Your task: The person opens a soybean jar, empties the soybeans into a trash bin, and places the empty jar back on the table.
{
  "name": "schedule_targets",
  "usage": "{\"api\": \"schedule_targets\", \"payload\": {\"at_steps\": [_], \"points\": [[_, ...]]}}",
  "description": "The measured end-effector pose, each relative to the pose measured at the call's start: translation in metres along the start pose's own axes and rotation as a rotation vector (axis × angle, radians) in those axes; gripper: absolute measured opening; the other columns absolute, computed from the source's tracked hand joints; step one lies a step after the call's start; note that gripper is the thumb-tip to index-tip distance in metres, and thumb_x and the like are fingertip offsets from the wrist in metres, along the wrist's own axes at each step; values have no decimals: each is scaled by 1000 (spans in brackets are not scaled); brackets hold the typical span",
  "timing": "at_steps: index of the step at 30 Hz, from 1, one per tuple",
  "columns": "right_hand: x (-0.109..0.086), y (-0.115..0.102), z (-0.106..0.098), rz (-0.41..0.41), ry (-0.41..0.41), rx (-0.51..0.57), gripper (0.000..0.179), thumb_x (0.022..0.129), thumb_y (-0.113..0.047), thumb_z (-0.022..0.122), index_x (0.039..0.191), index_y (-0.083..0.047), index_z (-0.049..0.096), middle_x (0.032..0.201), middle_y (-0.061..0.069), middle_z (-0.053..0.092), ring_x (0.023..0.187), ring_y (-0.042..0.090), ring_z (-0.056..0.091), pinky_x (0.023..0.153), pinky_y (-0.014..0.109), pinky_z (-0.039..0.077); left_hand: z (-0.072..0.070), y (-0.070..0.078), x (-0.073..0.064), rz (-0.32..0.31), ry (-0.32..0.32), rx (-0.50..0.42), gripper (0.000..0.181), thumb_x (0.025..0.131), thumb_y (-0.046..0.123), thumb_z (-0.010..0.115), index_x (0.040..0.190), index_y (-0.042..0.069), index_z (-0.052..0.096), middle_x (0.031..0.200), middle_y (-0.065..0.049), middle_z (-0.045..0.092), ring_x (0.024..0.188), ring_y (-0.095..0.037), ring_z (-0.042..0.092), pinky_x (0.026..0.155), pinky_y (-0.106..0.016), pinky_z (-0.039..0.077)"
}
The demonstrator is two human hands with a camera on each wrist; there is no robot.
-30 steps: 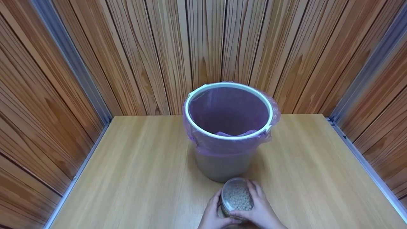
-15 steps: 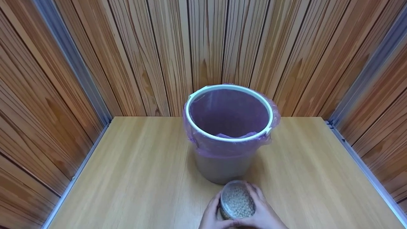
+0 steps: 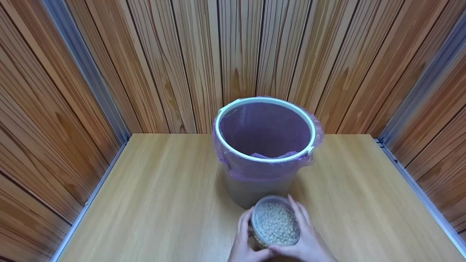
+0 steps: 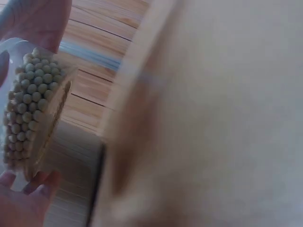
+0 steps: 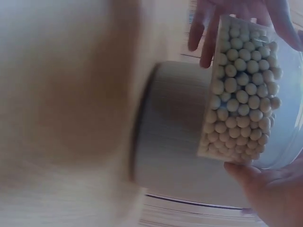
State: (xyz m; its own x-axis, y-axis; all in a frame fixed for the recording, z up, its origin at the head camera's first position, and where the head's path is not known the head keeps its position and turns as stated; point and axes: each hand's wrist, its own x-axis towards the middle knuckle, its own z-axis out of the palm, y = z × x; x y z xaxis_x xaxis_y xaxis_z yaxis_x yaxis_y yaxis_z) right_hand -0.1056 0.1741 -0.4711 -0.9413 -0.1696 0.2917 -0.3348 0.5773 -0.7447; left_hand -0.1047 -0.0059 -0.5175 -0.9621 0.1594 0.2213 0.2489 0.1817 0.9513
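At the bottom centre of the head view, both hands hold a clear round plastic jar [image 3: 276,223] filled with small pale round balls. My left hand [image 3: 245,240] grips its left side and my right hand [image 3: 307,236] its right side, with the thumbs close together at the near edge. Both wrist views show the jar from the side, its base raised off the table and the balls [image 5: 241,94] reaching partway up the wall. Just beyond it stands a grey bin [image 3: 251,187] lined with a purple bag [image 3: 251,169], which folds over the pale rim.
Under the bin is a light wooden table [image 3: 164,189]. Wood-plank panels [image 3: 196,65] enclose it at the back and sides, and metal strips [image 3: 91,72] run along the corners. The bin's interior holds only the liner as far as I can see.
The jar has risen towards the head camera and looks larger, held in both hands. My right fingers have spread along its far right side. The bin has stayed in place.
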Motion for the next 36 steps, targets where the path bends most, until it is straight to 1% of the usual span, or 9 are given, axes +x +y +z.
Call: {"api": "schedule_targets", "payload": {"at_steps": [4, 8, 12, 16, 18, 21, 25, 30, 36], "points": [[1, -14, -9, -14, 43, 43, 123, 52, -42, 88, 149, -20, 16, 144, 14, 31, 126, 36, 37, 93, 62, 36, -3, 16, 1, 18, -6, 7, 106, 64, 46, 81, 146, 24, 17, 146, 6, 26, 130, -17, 34, 101, -36, 37], [1, -25, -12, 1, 47, 92, 128, 51, -36, 90, 150, -21, 9, 143, 19, 35, 128, 37, 35, 96, 61, 32, -7, 23, 3, 28, -41, -4, 115, 63, 44, 83, 148, 26, 7, 149, 3, 25, 133, -22, 32, 105, -44, 30], [1, -31, -11, -7, 65, 119, 131, 50, -30, 91, 150, -18, 6, 143, 18, 37, 131, 24, 33, 104, 34, 31, -10, 29, 5, 29, -58, -34, 122, 60, 40, 85, 149, 22, 3, 150, -3, 24, 133, -26, 31, 105, -45, 29], [0, -32, -12, -104, 64, 187, 130, 51, -21, 91, 149, -13, 6, 145, 19, 34, 132, 3, 30, 100, 9, 22, -13, 35, 5, 12, -54, -34, 122, 59, 41, 86, 149, 25, 5, 149, -3, 24, 132, -26, 31, 102, -49, 30], [1, -31, -14, -176, 41, 255, 128, 53, -15, 90, 149, -10, 6, 147, 21, 30, 134, 1, 27, 101, 9, 22, -14, 38, 5, 20, -38, -41, 121, 58, 41, 86, 148, 28, 8, 148, -1, 26, 131, -26, 33, 102, -50, 32], [2, -28, -16, -284, -28, 369, 125, 55, -6, 88, 148, -3, 6, 149, 24, 23, 137, 9, 24, 104, 13, 23, -14, 40, 4, 57, -10, -104, 119, 55, 35, 89, 146, 28, 13, 146, 1, 29, 130, -25, 35, 102, -47, 34], [6, -22, -18, -349, -120, 523, 121, 56, 3, 85, 147, 1, 5, 150, 26, 15, 139, 19, 21, 106, 17, 25, -12, 43, 4, 93, 38, -189, 119, 50, 30, 91, 145, 22, 19, 144, 5, 32, 129, -21, 38, 104, -39, 34], [10, -19, -21, -270, -168, 579, 121, 58, 2, 84, 149, -6, 4, 152, 20, 15, 137, 16, 25, 104, 19, 29, -9, 48, 4, 114, 63, -197, 118, 50, 31, 92, 143, 20, 21, 142, 5, 35, 128, -19, 39, 104, -38, 35], [6, -28, -30, -36, -172, 492, 114, 57, 0, 84, 147, -16, 16, 149, 8, 27, 130, 14, 34, 99, 26, 34, -13, 53, 3, 63, -39, -237, 113, 56, 25, 89, 143, 27, 19, 142, 4, 34, 127, -20, 40, 103, -35, 35]]}}
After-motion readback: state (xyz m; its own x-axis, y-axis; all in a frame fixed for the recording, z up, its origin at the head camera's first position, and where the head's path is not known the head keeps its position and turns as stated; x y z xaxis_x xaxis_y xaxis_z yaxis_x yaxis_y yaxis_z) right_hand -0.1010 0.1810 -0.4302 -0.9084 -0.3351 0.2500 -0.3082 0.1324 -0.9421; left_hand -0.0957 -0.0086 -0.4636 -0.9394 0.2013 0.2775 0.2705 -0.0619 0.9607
